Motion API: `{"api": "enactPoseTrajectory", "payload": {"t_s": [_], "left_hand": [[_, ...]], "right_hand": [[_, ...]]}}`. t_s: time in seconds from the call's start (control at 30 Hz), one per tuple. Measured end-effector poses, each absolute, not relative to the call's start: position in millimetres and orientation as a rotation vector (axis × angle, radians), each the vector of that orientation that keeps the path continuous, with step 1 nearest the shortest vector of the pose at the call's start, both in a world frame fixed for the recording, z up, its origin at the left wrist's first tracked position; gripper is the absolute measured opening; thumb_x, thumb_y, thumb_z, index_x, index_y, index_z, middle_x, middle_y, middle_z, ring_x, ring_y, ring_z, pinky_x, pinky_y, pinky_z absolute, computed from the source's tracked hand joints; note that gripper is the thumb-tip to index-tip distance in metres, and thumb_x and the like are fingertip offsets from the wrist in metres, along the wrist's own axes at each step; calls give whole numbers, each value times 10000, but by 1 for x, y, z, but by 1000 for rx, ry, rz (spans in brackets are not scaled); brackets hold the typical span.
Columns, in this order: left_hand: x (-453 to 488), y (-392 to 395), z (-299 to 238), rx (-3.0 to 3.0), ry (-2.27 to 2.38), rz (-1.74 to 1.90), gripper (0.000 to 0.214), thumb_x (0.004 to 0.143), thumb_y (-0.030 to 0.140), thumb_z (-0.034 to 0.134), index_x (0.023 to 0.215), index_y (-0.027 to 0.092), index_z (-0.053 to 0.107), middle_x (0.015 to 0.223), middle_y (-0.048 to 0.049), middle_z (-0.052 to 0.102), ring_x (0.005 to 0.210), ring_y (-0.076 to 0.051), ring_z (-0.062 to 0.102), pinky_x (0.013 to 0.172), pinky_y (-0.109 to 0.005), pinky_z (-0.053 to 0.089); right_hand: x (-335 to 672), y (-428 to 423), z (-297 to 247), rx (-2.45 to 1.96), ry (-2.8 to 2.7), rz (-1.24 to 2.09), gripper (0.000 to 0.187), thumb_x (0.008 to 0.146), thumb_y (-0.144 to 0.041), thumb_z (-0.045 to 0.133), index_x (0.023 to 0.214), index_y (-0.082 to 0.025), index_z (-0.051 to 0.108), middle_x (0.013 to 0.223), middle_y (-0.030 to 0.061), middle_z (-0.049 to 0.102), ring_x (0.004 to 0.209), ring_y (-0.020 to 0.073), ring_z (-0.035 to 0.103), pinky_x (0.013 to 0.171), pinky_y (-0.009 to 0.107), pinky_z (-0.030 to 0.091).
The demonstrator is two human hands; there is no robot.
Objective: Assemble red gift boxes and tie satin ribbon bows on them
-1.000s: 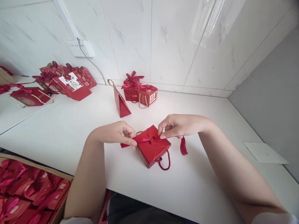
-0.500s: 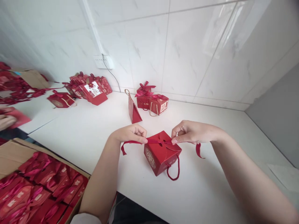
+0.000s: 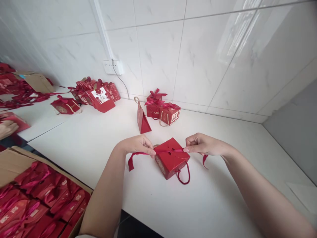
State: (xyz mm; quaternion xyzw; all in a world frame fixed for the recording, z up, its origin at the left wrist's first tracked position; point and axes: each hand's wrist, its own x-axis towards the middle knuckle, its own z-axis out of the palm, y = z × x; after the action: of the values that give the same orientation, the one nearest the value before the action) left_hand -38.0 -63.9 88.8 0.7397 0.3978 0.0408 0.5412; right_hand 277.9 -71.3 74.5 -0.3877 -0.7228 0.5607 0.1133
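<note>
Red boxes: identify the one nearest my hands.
The front-centre box; your left hand and right hand pinch its ribbon. The other red boxes sit farther off.

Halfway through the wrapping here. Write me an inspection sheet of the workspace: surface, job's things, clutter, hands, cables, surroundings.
Surface: white tabletop, joint line toward the left.
Job's things: red gift box, flaps folded in; ribbon across its top, loose tails either side; rope handle looped at its side.
Clutter: triangular carton and ribboned gift boxes behind; cardboard box of more gift boxes, lower left.
Hands: left hand and right hand pinch the ribbon on opposite sides.
Cables: grey cable from wall socket, away from the hands.
Surroundings: tiled wall; another person's hand at left edge.
</note>
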Motion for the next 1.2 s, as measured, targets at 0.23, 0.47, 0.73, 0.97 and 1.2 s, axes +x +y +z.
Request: {"api": "enactPoseTrajectory", "payload": {"t_s": [0.23,0.47,0.73,0.97,1.2], "left_hand": [[-44,-61,94,1663,1017,135,238,765,395,735,739,158,748,511,12,529,471,-77,423,478,-217,333],[-42,-61,93,1810,823,400,178,733,343,772,663,181,753,800,-42,632,694,-115,553,641,-237,451],[-14,-54,75,1817,319,549,95,699,319,812,646,245,784,1255,-113,670,1314,-338,500,1159,-498,263],[4,-55,65,1733,264,464,258,717,380,798,531,220,719,1004,-98,761,1302,-325,519,1210,-507,33],[11,-60,61,1686,376,594,71,698,302,818,696,238,785,782,-78,775,1206,-291,598,1207,-499,91]], "right_hand": [[284,-61,66,-1071,-2126,1704,367,821,-515,688,746,-169,590,516,-82,385,450,56,303,438,221,196],[282,-67,74,-1091,-2126,1676,382,826,-540,677,762,-174,591,558,-73,387,480,63,338,440,212,234],[283,-68,80,-1091,-2185,1667,343,846,-512,663,817,-171,643,524,-75,391,466,62,336,432,202,247],[287,-65,78,-1092,-2202,1650,350,839,-507,668,846,-158,674,488,-78,382,451,62,308,424,201,238],[290,-66,80,-1068,-2219,1690,342,852,-496,666,830,-155,678,473,-86,368,445,52,297,421,191,238]]}}
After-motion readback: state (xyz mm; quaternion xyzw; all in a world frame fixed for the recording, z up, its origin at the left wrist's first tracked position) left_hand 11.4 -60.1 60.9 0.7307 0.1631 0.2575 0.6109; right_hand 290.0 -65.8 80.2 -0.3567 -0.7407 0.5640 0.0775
